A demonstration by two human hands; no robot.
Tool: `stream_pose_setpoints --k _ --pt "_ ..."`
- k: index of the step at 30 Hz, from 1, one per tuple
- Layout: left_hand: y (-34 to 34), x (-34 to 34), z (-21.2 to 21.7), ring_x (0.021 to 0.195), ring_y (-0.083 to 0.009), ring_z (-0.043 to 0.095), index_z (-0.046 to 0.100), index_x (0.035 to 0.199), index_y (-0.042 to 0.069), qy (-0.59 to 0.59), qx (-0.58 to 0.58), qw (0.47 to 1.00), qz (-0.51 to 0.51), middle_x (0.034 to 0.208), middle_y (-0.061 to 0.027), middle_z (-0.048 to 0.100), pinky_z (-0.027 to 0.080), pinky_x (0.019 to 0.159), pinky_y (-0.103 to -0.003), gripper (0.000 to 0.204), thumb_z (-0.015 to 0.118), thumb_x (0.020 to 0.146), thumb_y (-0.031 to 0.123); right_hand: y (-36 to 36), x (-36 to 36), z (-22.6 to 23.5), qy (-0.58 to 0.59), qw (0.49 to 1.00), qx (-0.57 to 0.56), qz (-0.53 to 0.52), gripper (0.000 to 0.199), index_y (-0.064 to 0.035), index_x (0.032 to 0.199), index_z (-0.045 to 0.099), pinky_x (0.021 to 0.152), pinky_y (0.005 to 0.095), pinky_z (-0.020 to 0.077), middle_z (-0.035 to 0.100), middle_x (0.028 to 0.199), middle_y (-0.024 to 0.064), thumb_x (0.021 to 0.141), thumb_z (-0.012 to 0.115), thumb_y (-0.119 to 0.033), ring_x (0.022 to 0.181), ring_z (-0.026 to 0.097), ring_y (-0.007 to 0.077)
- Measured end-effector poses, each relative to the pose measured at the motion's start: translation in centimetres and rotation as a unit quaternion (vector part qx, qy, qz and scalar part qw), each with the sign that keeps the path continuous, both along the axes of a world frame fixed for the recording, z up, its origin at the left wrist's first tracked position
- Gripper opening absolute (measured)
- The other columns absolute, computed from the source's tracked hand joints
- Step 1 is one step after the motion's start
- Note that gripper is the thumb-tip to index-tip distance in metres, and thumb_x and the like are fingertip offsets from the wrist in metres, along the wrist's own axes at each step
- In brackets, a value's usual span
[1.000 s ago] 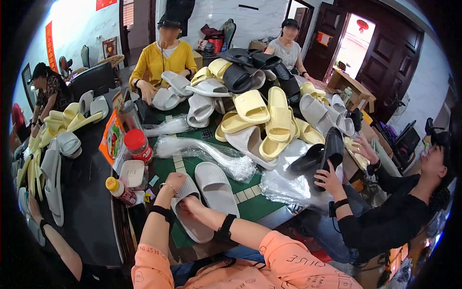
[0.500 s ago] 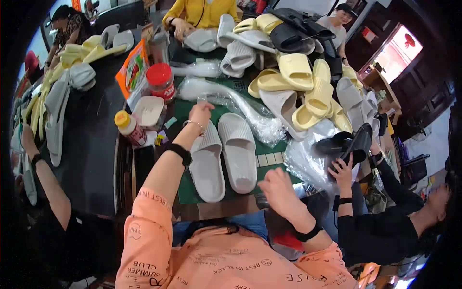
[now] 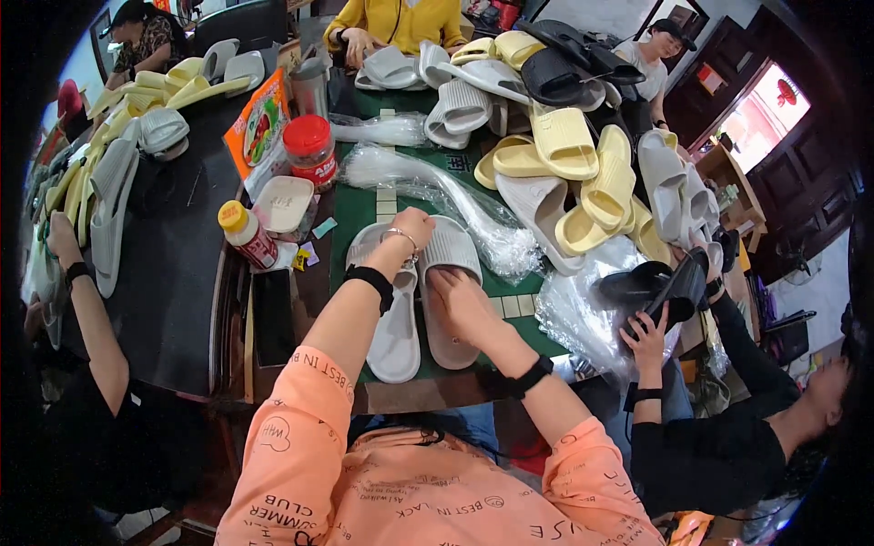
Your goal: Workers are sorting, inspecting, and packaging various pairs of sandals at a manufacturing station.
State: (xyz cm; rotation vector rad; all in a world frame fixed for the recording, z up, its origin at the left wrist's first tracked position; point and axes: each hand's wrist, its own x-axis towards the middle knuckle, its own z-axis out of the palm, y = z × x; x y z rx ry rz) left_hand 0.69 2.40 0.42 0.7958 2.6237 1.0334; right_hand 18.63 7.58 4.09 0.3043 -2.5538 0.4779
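Two light grey slippers with ribbed straps lie side by side in front of me, toes away: the left slipper [image 3: 394, 341] and the right slipper [image 3: 452, 244]. My left hand [image 3: 411, 229] is closed in a fist over the inner edge of the left slipper's strap, by the gap between the two. Whatever its fingers hold is hidden. My right hand [image 3: 464, 308] reaches into the right slipper, fingers bent in at the strap's opening and fingertips out of sight. Beyond the slippers lies a bundle of clear plastic bags [image 3: 446, 196].
A heap of yellow, grey and black slippers [image 3: 564, 141] covers the far right. Left stand a red-lidded jar [image 3: 309, 150], a white tub [image 3: 283, 205] and a yellow-capped bottle [image 3: 246, 235]. At right, a co-worker's hand [image 3: 648, 337] holds a black slipper [image 3: 683, 287] beside loose plastic [image 3: 583, 305].
My right hand has moved left from beside the slippers into the right one's strap opening. My left hand has shifted slightly right and down.
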Motion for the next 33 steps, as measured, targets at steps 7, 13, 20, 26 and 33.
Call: stream_pose_setpoints --k 7,13,20,26,33 --pt "0.5 1.0 1.7 0.078 -0.0240 0.060 0.065 0.085 0.008 -0.112 0.024 0.992 0.051 0.085 -0.0109 0.063 0.045 0.073 -0.031 0.022 0.059 0.070 0.024 0.5 -1.9 -0.6 -0.219 0.973 -0.005 -0.070 0.020 -0.0013 0.090 0.052 0.069 0.0447 0.0433 0.056 0.085 0.0207 0.078 0.043 -0.015 0.078 0.054 0.0368" --pt "-1.4 0.6 0.5 0.066 -0.0094 0.053 0.063 0.079 0.002 -0.231 0.345 0.905 0.090 0.073 -0.0024 0.061 0.040 0.061 -0.022 0.016 0.061 0.071 0.016 0.6 -3.0 2.3 -0.058 0.986 -0.119 -0.096 0.024 -0.0009 0.096 0.050 0.065 0.0412 0.0455 0.058 0.080 0.0179 0.073 0.050 -0.009 0.074 0.056 0.0362" --pt "-1.2 1.9 2.1 0.048 -0.0035 0.034 0.061 0.075 0.004 -0.297 0.457 0.834 0.088 0.060 0.0051 0.049 0.024 0.046 -0.017 0.017 0.055 0.079 0.019 3.2 -11.1 -1.8 -0.150 0.834 -0.528 -0.064 0.012 0.0015 0.085 0.053 0.061 0.0247 0.0445 0.059 0.074 0.0073 0.081 0.052 -0.010 0.066 0.056 0.0139" --pt "-1.4 1.1 0.9 0.045 -0.0044 0.027 0.048 0.105 0.007 -0.380 0.497 0.768 0.135 0.057 0.0049 0.042 0.020 0.044 -0.020 0.045 0.039 0.085 0.046 2.6 -10.9 -2.8 -0.045 0.862 -0.504 -0.036 0.012 -0.0023 0.085 0.053 0.056 0.0176 0.0376 0.048 0.063 -0.0034 0.085 0.048 -0.014 0.057 0.044 0.0055" --pt "-1.3 1.2 -0.1 0.073 -0.0164 0.049 0.042 0.107 0.005 -0.285 0.432 0.846 0.133 0.089 -0.0090 0.050 0.039 0.064 -0.027 0.047 0.034 0.086 0.047 1.4 -10.2 -1.0 -0.138 0.895 -0.413 -0.099 0.013 -0.0020 0.083 0.057 0.048 0.0231 0.0315 0.044 0.058 -0.0029 0.075 0.060 -0.012 0.053 0.036 0.0059"
